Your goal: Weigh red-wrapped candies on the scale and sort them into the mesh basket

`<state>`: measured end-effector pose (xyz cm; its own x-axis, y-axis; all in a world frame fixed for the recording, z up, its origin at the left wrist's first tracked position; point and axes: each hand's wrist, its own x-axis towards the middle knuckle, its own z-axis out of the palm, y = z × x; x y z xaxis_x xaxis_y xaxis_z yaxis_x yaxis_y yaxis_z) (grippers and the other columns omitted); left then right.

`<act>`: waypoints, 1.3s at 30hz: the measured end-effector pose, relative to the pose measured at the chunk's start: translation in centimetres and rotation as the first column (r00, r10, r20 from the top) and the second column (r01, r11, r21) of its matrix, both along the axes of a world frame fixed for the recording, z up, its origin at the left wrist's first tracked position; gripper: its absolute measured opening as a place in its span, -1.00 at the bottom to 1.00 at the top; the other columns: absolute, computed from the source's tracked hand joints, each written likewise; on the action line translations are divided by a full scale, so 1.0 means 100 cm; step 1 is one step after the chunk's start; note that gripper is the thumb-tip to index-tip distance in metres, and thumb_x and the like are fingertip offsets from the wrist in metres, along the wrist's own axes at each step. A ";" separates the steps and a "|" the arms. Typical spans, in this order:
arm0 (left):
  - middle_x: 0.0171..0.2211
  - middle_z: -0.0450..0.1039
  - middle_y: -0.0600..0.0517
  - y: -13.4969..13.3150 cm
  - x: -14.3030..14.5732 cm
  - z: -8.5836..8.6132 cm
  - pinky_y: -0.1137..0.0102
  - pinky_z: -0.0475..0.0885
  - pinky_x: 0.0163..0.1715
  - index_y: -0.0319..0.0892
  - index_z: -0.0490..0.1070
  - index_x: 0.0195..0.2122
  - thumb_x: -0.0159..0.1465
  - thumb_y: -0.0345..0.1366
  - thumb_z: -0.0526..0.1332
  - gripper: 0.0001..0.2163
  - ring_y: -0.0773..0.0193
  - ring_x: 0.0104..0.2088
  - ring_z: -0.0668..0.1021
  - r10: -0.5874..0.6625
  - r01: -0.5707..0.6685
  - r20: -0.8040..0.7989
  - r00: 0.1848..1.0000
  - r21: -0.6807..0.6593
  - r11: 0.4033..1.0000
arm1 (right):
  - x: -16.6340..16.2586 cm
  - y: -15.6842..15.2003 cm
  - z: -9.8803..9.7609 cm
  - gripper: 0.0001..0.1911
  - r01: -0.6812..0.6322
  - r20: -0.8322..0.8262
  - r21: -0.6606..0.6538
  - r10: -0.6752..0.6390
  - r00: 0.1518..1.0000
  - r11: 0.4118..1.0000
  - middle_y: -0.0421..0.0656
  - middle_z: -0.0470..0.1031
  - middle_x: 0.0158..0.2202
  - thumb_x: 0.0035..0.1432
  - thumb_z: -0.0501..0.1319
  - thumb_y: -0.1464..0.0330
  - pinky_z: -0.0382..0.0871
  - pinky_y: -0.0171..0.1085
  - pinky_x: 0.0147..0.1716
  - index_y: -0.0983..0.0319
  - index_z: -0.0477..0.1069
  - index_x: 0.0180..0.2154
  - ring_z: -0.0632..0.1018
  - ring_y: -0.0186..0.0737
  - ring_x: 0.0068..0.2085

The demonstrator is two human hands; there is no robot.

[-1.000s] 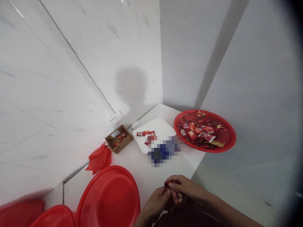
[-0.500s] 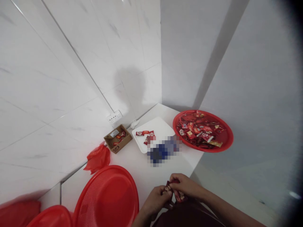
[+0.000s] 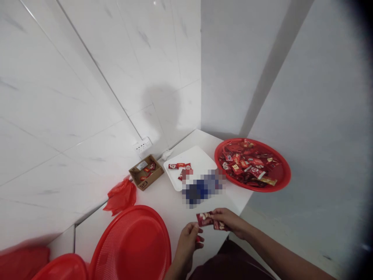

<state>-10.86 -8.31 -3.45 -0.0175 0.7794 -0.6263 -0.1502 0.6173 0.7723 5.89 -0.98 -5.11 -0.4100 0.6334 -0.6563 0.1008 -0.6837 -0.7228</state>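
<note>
Wht tbl (image 3: 175, 202) holds red basket (image 3: 134, 237), red bag (image 3: 121, 196), cardbd box (image 3: 152, 180) (bag's just beside it), wht tray (image 3: 201, 158) & red basin (image 3: 278, 171).

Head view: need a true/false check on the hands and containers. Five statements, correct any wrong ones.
1. The right hand holds dark red packets. True.
2. The left hand is inside the red mesh basket. False: it is outside, to the basket's right in the picture.
3. The white tray lies between the cardboard box and the round red tub. True.
4. The round red tub is left of the cardboard box. False: it is to the right.
5. Small packets lie in the cardboard box. True.
</note>
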 end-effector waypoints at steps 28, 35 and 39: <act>-0.36 0.39 -0.01 0.003 0.011 0.006 0.39 0.29 -0.39 -0.21 0.38 -0.32 0.00 0.03 0.20 -0.61 0.31 -0.39 0.40 -0.081 0.080 0.028 0.996 0.037 0.996 | -0.019 -0.020 0.025 -0.61 0.060 -0.174 0.056 -0.050 0.984 0.997 -0.13 0.46 -0.33 -0.10 0.23 0.07 0.31 -0.30 -0.30 0.28 0.36 -0.39 0.45 -0.34 -0.35; -0.42 0.38 0.03 -0.006 0.007 0.001 0.41 0.26 -0.38 -0.22 0.38 -0.38 0.01 -0.04 0.23 -0.68 0.34 -0.41 0.39 -0.029 0.023 0.088 0.996 0.063 0.998 | -0.011 -0.029 0.024 -0.57 -0.056 -0.077 0.104 0.064 0.995 0.993 -0.16 0.43 -0.39 -0.08 0.20 0.04 0.29 -0.33 -0.36 0.29 0.42 -0.35 0.41 -0.38 -0.40; -0.44 0.38 0.02 -0.011 0.006 0.000 0.41 0.26 -0.38 -0.22 0.41 -0.35 0.01 -0.01 0.22 -0.64 0.33 -0.42 0.39 -0.048 0.044 0.088 0.995 0.046 0.998 | -0.010 -0.030 0.021 -0.57 -0.117 -0.024 0.158 0.123 0.992 0.980 -0.18 0.42 -0.46 -0.11 0.21 0.05 0.22 -0.35 -0.47 0.30 0.43 -0.39 0.34 -0.44 -0.52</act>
<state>-10.26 -9.45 -3.48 0.0729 0.8051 -0.5887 -0.1917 0.5906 0.7839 4.90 -3.98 -2.98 -0.5091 0.6720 -0.5378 0.1495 -0.5462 -0.8242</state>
